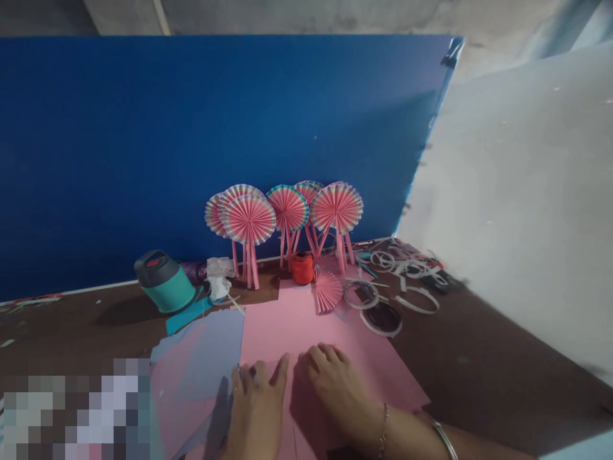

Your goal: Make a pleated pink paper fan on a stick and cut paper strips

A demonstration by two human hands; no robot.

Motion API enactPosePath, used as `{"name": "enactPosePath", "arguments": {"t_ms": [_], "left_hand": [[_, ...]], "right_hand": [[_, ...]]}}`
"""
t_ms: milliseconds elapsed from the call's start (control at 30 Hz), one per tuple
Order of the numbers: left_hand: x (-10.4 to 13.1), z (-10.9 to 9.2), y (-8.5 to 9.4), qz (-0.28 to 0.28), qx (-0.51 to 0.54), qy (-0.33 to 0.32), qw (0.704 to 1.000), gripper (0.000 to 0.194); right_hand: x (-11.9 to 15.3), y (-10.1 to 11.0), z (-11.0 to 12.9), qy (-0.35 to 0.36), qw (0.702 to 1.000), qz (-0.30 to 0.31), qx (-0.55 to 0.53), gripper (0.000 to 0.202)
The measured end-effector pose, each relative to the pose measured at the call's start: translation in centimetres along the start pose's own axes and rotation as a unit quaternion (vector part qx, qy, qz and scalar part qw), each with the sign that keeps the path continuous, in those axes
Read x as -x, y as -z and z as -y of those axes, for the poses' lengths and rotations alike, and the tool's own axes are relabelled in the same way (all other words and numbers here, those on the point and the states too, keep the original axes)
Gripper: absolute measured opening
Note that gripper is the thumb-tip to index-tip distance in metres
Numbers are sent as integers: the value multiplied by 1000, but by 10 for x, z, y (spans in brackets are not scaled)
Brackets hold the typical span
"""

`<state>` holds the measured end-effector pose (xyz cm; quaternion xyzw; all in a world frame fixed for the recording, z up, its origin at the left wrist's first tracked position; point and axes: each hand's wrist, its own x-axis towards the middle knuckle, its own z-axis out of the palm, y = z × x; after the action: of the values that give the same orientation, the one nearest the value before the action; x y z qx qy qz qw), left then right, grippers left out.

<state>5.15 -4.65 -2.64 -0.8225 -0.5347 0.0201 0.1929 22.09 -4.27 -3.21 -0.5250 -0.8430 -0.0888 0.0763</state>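
Note:
Pink paper sheets (282,319) lie on the dark brown table in front of me. My left hand (258,399) rests on them with its fingers apart, a ring on one finger. To its right, my right hand (338,383) lies on the pink paper with its fingers bent and close together; whether anything is under them is hidden. Blue-grey and pink sheets (211,348) overlap at the left. Beyond my hands is a pleated pink paper fan (328,292), beside a red spool (302,268).
Round pleated fans (249,220) on pink sticks lean against a blue board (191,128). A teal and grey container (167,284) stands at the left. White rings and strips (419,299) lie at the right, near a white wall (517,191).

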Motion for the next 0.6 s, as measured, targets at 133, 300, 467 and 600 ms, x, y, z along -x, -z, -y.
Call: {"name": "enactPosePath", "arguments": {"t_ms": [133, 300, 467, 600], "left_hand": [[0, 1, 1, 18, -5, 9, 1000, 70], [-2, 1, 3, 21, -31, 7, 999, 49], [-3, 5, 4, 42, -24, -8, 999, 33], [-4, 11, 3, 25, 3, -5, 1000, 33]], "right_hand": [[4, -7, -1, -19, 1000, -11, 6, 20], [3, 3, -7, -56, 996, 64, -4, 24], [-4, 26, -14, -89, 984, 149, -26, 23], [-9, 35, -22, -82, 982, 169, -31, 21]]}}
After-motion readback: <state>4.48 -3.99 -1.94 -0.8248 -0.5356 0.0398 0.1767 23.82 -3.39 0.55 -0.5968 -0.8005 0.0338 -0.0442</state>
